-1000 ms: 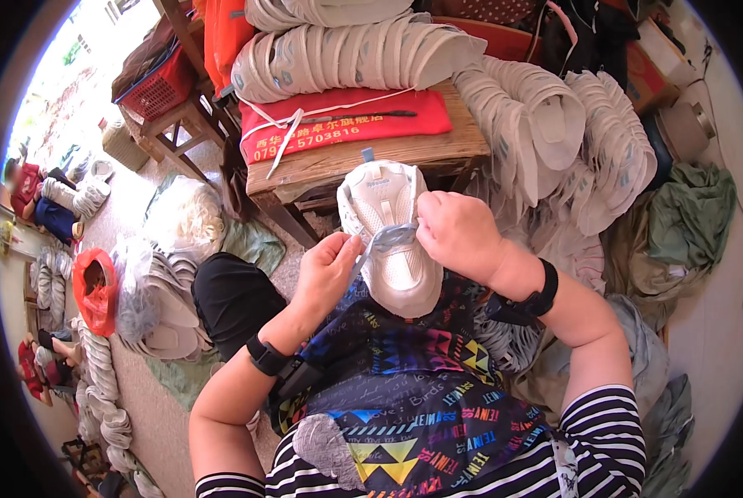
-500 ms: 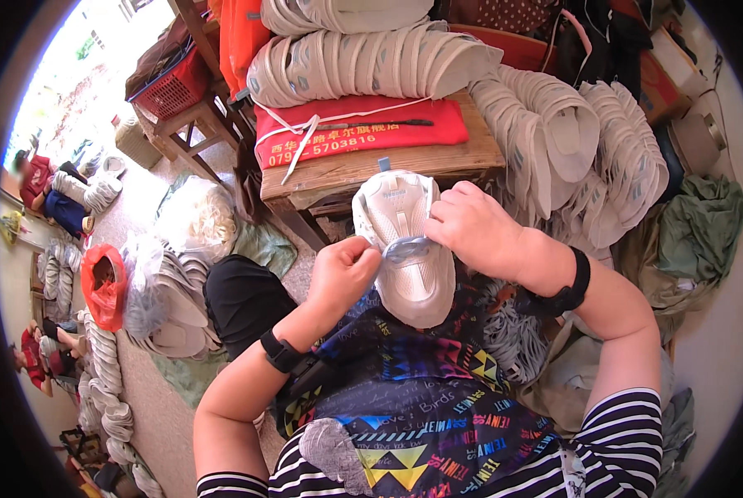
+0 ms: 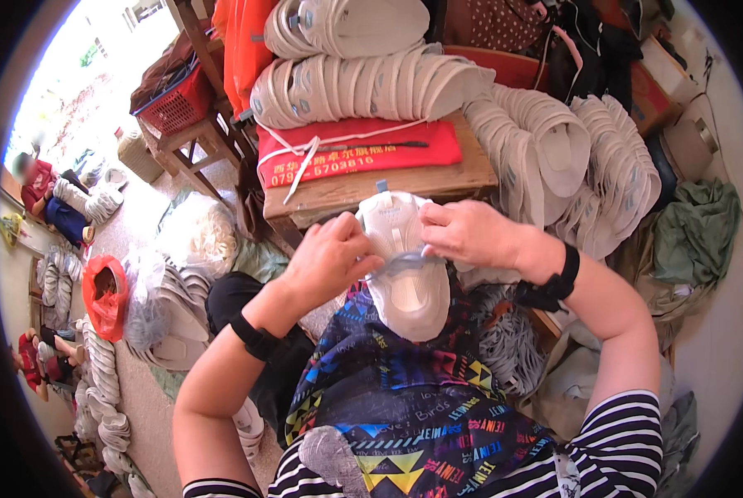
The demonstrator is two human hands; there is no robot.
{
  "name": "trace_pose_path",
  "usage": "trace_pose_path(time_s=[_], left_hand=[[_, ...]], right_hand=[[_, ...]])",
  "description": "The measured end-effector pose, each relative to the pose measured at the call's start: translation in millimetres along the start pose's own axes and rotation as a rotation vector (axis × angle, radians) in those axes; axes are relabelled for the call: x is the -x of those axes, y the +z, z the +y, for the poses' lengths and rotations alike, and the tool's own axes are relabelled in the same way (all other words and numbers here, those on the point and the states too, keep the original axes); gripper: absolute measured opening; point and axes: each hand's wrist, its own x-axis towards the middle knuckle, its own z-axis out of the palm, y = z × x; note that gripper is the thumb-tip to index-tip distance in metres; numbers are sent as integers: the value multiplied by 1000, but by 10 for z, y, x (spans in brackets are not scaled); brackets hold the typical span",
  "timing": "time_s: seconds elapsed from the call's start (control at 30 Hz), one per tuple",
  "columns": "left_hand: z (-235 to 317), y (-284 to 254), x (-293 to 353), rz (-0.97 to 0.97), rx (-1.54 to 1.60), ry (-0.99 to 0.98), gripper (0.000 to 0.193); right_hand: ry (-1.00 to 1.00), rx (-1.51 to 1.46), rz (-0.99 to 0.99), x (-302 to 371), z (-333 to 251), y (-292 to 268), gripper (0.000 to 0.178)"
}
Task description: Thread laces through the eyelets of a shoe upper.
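Wooden table (image 3: 474, 153) at the far side of the work position: a red cloth (image 3: 439, 154) lies on its top, with a white cord (image 3: 312, 149) and a slim dark tool (image 3: 388, 147) resting on the cloth. Behind the cloth is a row of nested white uppers (image 3: 363, 87); further stacked uppers (image 3: 567, 149) sit to the right. One white shoe upper (image 3: 411, 315) is positioned between the two hands, in front of the table and above the patterned apron (image 3: 405, 402), toe toward the wearer. A grey-blue lace (image 3: 401, 266) crosses it. Left hand (image 3: 330, 251): fingers bent, at the upper's left edge near the lace. Right hand (image 3: 464, 232): fingers curled inward, fingertips at the right edge. Whether either hand pinches lace or upper cannot be told. Grey laces (image 3: 513, 353) are bunched right of the apron.
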Motion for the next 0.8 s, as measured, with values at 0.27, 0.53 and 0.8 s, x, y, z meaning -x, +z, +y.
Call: trace_pose_path(time_s=[0.27,0.53,0.8], left_hand=[[114,374,135,179,376,-291,11],[651,-262,-233,620,818,-336,9],[364,-65,-342,549,1084,-504,20]], right_hand=[[514,-599,229,-104,-355,300,15],[545,-1326,365,-341,-642,-456,14],[528,-1563,157,-542,-632,-450,21]])
